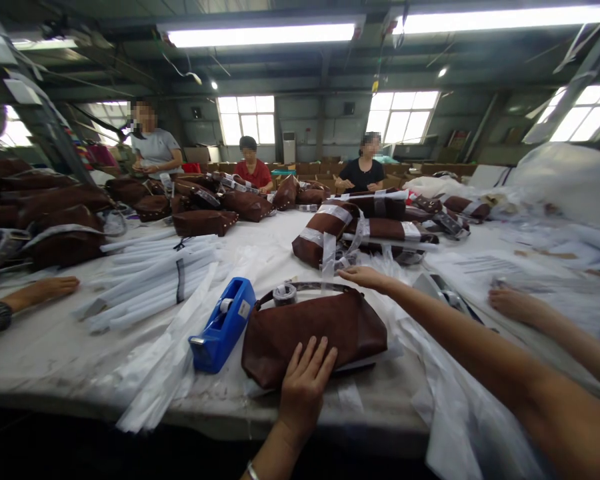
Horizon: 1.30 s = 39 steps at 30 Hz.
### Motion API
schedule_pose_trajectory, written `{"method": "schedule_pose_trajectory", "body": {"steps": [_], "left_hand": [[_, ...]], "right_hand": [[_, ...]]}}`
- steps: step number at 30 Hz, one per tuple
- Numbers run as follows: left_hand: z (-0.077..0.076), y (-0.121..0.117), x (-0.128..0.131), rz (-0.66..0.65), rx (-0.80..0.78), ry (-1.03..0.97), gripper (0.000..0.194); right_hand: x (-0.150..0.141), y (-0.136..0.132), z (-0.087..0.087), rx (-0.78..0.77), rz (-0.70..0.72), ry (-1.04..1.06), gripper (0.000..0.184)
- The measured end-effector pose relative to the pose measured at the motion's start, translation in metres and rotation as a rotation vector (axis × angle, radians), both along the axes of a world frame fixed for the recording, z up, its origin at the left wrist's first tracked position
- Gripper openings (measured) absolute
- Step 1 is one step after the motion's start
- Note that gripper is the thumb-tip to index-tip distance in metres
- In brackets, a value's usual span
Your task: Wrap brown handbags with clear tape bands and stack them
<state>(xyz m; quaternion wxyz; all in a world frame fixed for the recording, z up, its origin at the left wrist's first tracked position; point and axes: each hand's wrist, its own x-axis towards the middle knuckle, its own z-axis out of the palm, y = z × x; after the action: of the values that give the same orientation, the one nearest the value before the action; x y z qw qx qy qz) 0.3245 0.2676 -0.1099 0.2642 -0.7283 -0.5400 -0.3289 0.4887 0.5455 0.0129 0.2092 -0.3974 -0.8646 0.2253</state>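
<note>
A soft, dark-brown handbag (pixel 320 323), its strap looped behind, lies near the front edge of a white-covered worktable (pixel 145 363), beside one blue tape dispenser (pixel 223 327); three people face it from beyond. The left hand (pixel 305 380) rests flat on it, fingers extended; the right hand (pixel 367 278) reaches past, its grip on a clear tape strip (pixel 329 257) impossible to tell.

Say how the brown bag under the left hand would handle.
The brown bag would probably flex, as its soft-looking sides bulge unevenly. Its strap, arched behind, might flop. Lying low and wide, it seems unlikely to roll.
</note>
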Motion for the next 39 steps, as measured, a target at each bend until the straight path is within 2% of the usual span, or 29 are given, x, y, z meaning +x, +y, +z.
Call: {"method": "schedule_pose_trajectory", "body": {"steps": [2,5,10,14,17,20,23,25,27,29,32,36,39], "left_hand": [[-0.001,0.001,0.000,-0.001,0.012,-0.004,0.062],[-0.003,0.004,0.002,0.001,0.055,-0.023,0.062],[-0.002,0.004,0.001,0.006,0.055,-0.008,0.064],[0.003,0.002,-0.005,-0.012,0.008,0.027,0.063],[0.007,0.003,-0.012,-0.034,-0.038,0.038,0.064],[0.010,0.008,-0.020,-0.048,-0.059,0.037,0.064],[0.009,0.012,-0.024,-0.057,-0.093,0.047,0.064],[0.007,0.013,-0.026,-0.062,-0.106,0.051,0.064],[0.006,0.012,-0.027,-0.067,-0.111,0.063,0.062],[0.005,0.010,-0.025,-0.067,-0.118,0.085,0.060],[0.011,0.007,-0.018,-0.044,-0.164,0.139,0.057],[0.026,0.009,0.000,-0.011,-0.270,0.231,0.062],[0.029,0.016,0.007,-0.065,-0.306,0.290,0.065]], "right_hand": [[-0.011,0.005,-0.014,-0.138,0.001,0.059,0.053],[-0.036,0.011,-0.023,-0.304,0.001,0.158,0.054],[-0.067,0.020,-0.019,-0.442,0.028,0.291,0.060],[-0.057,0.011,-0.004,-0.455,0.091,0.383,0.062],[-0.034,-0.014,0.007,-0.445,0.134,0.420,0.059],[-0.007,-0.052,0.008,-0.311,0.204,0.363,0.045],[0.015,-0.091,-0.007,-0.058,0.327,0.198,0.038],[0.026,-0.110,-0.023,0.075,0.423,0.064,0.050],[0.034,-0.123,-0.042,0.200,0.488,-0.052,0.069],[0.040,-0.130,-0.059,0.316,0.497,-0.117,0.081],[0.046,-0.133,-0.077,0.429,0.491,-0.138,0.082],[0.047,-0.129,-0.088,0.500,0.493,-0.108,0.074],[0.048,-0.128,-0.093,0.533,0.493,-0.066,0.069]]}}
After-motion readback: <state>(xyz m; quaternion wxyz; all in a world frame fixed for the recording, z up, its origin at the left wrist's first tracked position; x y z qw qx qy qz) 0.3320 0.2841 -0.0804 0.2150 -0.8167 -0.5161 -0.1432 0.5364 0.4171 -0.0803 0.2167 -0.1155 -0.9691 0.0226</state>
